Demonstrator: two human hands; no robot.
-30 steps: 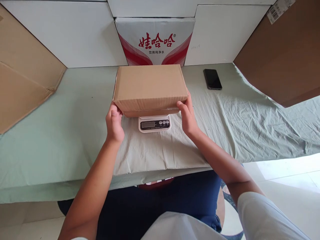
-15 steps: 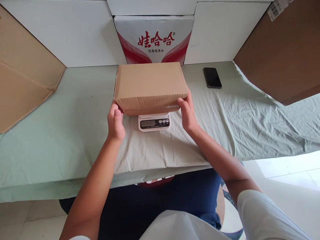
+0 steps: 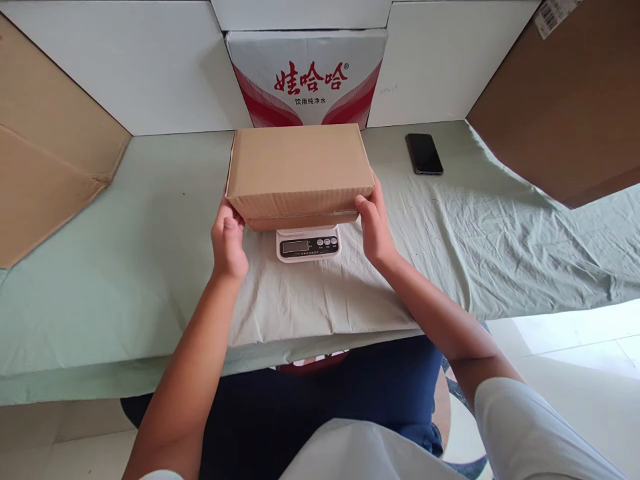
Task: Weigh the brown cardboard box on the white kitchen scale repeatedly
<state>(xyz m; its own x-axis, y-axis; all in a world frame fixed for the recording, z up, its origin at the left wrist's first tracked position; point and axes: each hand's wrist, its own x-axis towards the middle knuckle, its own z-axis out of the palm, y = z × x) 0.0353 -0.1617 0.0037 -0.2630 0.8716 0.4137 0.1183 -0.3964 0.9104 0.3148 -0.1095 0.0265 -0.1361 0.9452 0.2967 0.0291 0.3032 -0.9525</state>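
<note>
A closed brown cardboard box (image 3: 299, 167) sits over a small white digital scale (image 3: 309, 244), hiding all of the scale but its front display strip. My left hand (image 3: 229, 243) grips the box's near left corner. On the opposite side, my right hand (image 3: 375, 227) clasps the near right corner. Whether the box rests fully on the scale or is held just above it cannot be told. The scale's display is dark and unreadable.
A pale green cloth (image 3: 125, 267) covers the table. A black phone (image 3: 424, 154) lies at the back right. A white and red printed carton (image 3: 305, 77) stands behind the box. Brown cardboard sheets lean at the left (image 3: 45, 167) and right (image 3: 565, 107).
The box has sunk slightly toward the scale and shifted a little to the left with both hands still on its corners. The view has barely moved.
</note>
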